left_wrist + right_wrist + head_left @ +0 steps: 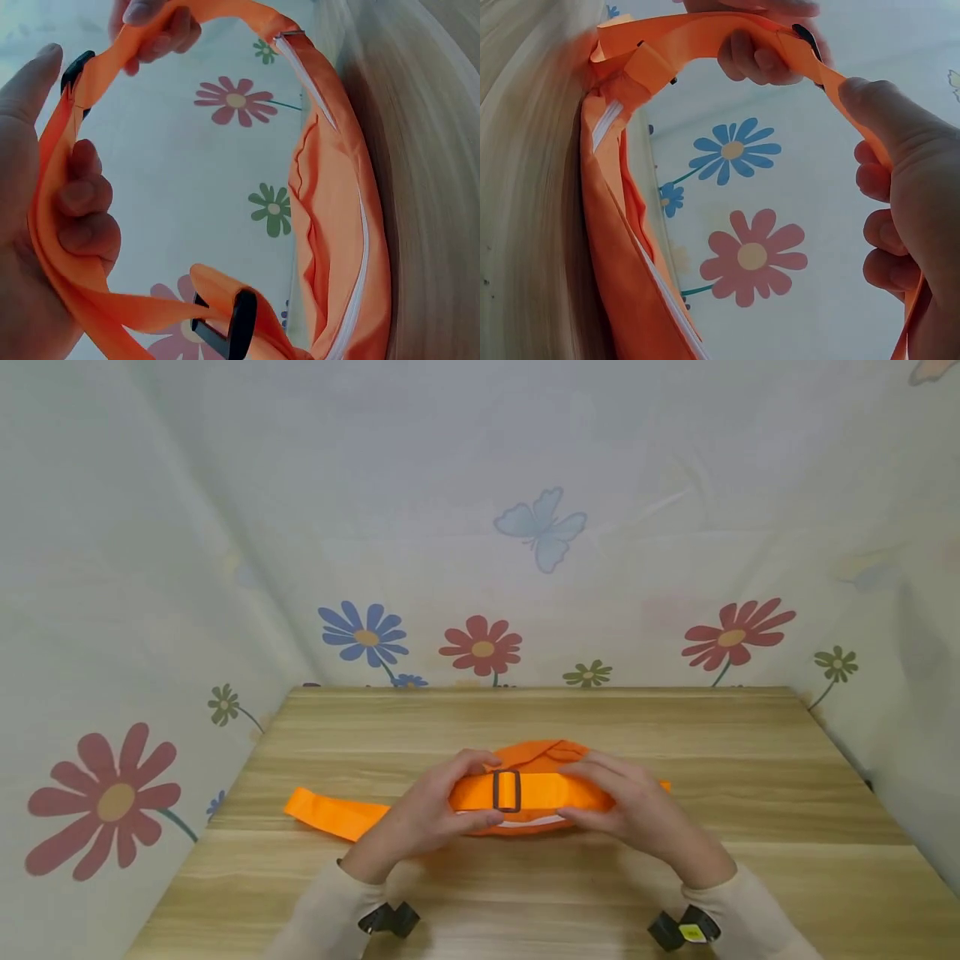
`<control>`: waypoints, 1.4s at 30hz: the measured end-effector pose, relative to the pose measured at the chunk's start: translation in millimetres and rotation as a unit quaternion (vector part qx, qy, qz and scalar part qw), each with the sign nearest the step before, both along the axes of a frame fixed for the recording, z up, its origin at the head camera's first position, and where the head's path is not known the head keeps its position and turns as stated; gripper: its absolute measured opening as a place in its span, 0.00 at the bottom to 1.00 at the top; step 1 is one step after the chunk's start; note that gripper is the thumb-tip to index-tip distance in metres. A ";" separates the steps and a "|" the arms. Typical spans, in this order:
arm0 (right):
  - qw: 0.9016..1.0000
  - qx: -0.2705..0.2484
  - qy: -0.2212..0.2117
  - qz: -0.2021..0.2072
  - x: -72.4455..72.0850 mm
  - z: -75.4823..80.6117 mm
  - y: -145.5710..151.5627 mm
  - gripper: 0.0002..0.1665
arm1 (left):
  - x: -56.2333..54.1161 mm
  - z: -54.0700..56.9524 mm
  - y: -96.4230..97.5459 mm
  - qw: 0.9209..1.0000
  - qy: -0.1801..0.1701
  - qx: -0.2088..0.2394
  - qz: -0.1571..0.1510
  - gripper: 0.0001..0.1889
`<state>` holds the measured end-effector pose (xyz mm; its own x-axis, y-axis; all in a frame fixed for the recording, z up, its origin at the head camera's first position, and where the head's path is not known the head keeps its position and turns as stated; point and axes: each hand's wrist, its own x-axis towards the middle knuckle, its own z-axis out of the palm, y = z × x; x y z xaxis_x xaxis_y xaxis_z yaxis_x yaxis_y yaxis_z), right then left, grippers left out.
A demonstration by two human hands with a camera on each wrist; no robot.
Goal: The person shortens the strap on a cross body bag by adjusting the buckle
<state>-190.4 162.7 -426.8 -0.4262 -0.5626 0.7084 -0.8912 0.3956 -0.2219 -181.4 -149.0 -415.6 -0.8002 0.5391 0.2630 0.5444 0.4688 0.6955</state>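
Note:
An orange waist bag (536, 753) with a white zipper (358, 262) sits on the table, its orange strap (551, 791) raised in a loop above it. My left hand (431, 802) grips the strap just left of a black slide buckle (507, 791). On the other side of that buckle, my right hand (633, 793) holds the same strap, fingers curled round it. A second black buckle (234, 324) shows low in the left wrist view, where the strap joins the bag's end. One loose strap end (330, 812) trails leftward on the table.
The wood-grain table (525, 893) reaches back to a pale cloth backdrop (420, 485) printed with flowers and a butterfly. The same cloth hangs along both sides. Black wrist devices (390, 918) are worn at both cuffs.

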 end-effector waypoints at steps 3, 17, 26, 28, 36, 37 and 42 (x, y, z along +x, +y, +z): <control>1.000 -0.010 -0.020 0.005 1.1 -0.1 -1.0 0.28 | -0.5 -0.8 1.6 1.000 0.021 0.005 -0.008 0.31; 0.999 -0.037 -0.022 0.016 4.3 -6.5 -13.7 0.24 | 3.3 -13.0 5.5 0.997 0.061 0.038 0.008 0.27; 0.999 -0.042 -0.020 0.011 4.7 -4.9 -19.1 0.24 | 1.3 -11.1 14.6 0.997 0.061 0.035 -0.012 0.27; 0.999 -0.040 -0.012 0.014 4.7 -3.5 -21.3 0.22 | 1.0 -10.2 17.1 0.997 0.066 0.027 -0.014 0.28; 1.000 -0.004 -0.004 -0.004 5.5 0.3 -20.7 0.29 | -0.1 -10.0 20.2 0.998 0.040 0.047 -0.007 0.23; 1.000 0.000 -0.007 -0.011 5.2 0.0 -18.5 0.30 | -0.3 -10.1 19.3 0.998 0.034 0.054 -0.005 0.22; 0.999 -0.006 -0.019 -0.031 1.3 -2.4 -4.1 0.29 | -3.0 -11.3 14.7 0.996 0.026 0.087 -0.002 0.22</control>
<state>-189.1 158.6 -429.2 -0.4872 -0.5257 0.6973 -0.8557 0.4468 -0.2611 -184.3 -134.4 -426.9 -0.7810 0.4850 0.3935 0.5832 0.3409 0.7374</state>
